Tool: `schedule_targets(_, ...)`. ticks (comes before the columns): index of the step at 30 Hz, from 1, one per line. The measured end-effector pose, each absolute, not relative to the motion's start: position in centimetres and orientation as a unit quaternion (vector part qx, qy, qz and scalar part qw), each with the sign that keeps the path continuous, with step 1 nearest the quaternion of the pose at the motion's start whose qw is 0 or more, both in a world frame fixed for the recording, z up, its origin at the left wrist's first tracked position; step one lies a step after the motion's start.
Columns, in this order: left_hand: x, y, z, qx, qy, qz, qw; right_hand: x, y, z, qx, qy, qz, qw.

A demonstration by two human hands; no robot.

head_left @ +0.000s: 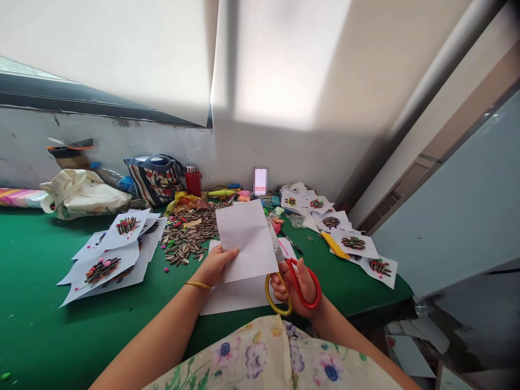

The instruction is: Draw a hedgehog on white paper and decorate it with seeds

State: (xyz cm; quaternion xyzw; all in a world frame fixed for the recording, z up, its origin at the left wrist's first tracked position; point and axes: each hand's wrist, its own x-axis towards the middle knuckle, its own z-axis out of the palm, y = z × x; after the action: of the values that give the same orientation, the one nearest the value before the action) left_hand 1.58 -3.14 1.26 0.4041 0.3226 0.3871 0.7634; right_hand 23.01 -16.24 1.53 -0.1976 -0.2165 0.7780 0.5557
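My left hand (221,261) pinches a blank white sheet of paper (247,238) at its lower left edge, thumb on top. The fingers of my right hand (299,284) are in the handles of a pair of scissors (309,295), one handle red and one yellow. The scissor blades point away from me along the sheet's right edge; whether they touch the paper I cannot tell. Beneath the held sheet, more white paper (231,300) lies on the green tabletop (162,330). A heap of striped sunflower seeds (190,249) spreads out just beyond my left hand.
Papers decorated with seeds lie in a pile (105,268) at left and a row (353,244) at right. Along the wall stand a cream cloth bag (83,192), a striped bag (156,181), a red bottle (193,181) and a lit phone (260,180). A black pen (293,244) lies beyond the scissors.
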Motion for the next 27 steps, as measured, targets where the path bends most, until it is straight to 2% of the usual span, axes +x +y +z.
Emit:
schedule_targets(16,2.03,-3.63,1.44,0.361,0.334,0.388,0.779,22.75,-15.46,0.75,-0.183,-0.223,0.754,0.590)
schedule_targets(27,2.11,-3.93,0.88,0.390,0.312,0.359,0.788,22.69,-15.24,1.31,-0.227,-0.228,0.736,0.595)
